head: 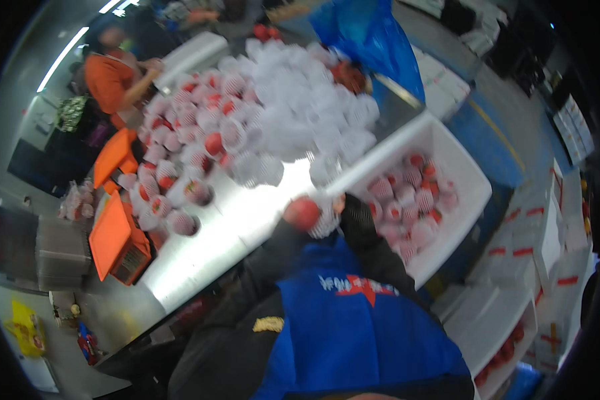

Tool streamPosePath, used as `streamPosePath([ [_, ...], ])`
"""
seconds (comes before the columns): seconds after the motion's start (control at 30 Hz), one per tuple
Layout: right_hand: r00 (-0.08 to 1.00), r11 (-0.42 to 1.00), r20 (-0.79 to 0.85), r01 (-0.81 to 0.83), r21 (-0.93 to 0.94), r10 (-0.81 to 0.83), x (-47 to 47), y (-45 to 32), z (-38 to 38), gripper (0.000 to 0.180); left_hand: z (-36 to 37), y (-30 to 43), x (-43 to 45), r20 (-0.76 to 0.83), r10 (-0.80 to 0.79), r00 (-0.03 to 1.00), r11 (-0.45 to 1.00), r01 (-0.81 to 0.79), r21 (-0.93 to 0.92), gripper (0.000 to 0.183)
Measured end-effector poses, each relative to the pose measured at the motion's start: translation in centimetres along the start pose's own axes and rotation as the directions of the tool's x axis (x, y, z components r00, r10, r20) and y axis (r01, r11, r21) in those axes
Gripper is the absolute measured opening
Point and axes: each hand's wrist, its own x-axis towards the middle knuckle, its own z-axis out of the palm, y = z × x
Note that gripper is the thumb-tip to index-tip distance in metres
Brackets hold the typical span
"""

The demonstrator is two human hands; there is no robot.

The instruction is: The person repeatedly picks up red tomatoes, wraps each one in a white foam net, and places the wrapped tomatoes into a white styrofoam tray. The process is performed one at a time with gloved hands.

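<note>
My left hand (289,217) holds a round red fruit (305,212) over the near edge of a shiny metal table (220,240). Right beside it, my right hand (339,204) grips a white foam net sleeve (324,223). The sleeve is against the fruit; blur hides whether it covers any of it. Beyond my hands lies a big heap of white foam net sleeves (300,105). To its left, many red fruits in foam nets (185,117) are piled. A white foam box (462,200) at my right contains netted red fruits (412,197).
Two orange scales or similar devices (112,232) stand at the table's left side. A person in an orange top (110,82) works across the table by another white foam box (192,55). A blue plastic bag (375,40) hangs at the far end. Taped white boxes (510,250) stand at right.
</note>
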Motion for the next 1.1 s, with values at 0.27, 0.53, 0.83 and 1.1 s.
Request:
streamPosePath([
  [0.27, 0.951, 0.982, -0.298, 0.132, 0.136, -0.086, -2.0, -2.1, -0.2, 0.024, 2.2, 1.3, -1.2, -0.087, -0.248, 0.965, 0.947, 0.222, -0.233, 0.061],
  [0.53, 0.970, 0.972, -0.111, -0.201, 0.121, 0.215, -1.5, -3.0, 0.9, 0.023, 5.6, 3.8, -1.1, 0.336, 0.251, 0.908, 0.630, -0.416, 0.656, 0.074],
  [0.83, 0.973, 0.941, 0.090, -0.229, 0.251, 0.213, -0.6, -3.8, 1.4, 0.061, 6.6, 3.6, 0.4, 0.424, 0.197, 0.884, 0.309, -0.467, 0.829, 0.075],
  [1.1, 0.976, 0.867, 0.117, -0.215, 0.449, 0.182, -0.8, -1.9, -0.1, 0.081, 4.0, 3.5, 0.9, 0.010, 0.192, 0.981, 0.562, -0.119, 0.818, 0.041],
])
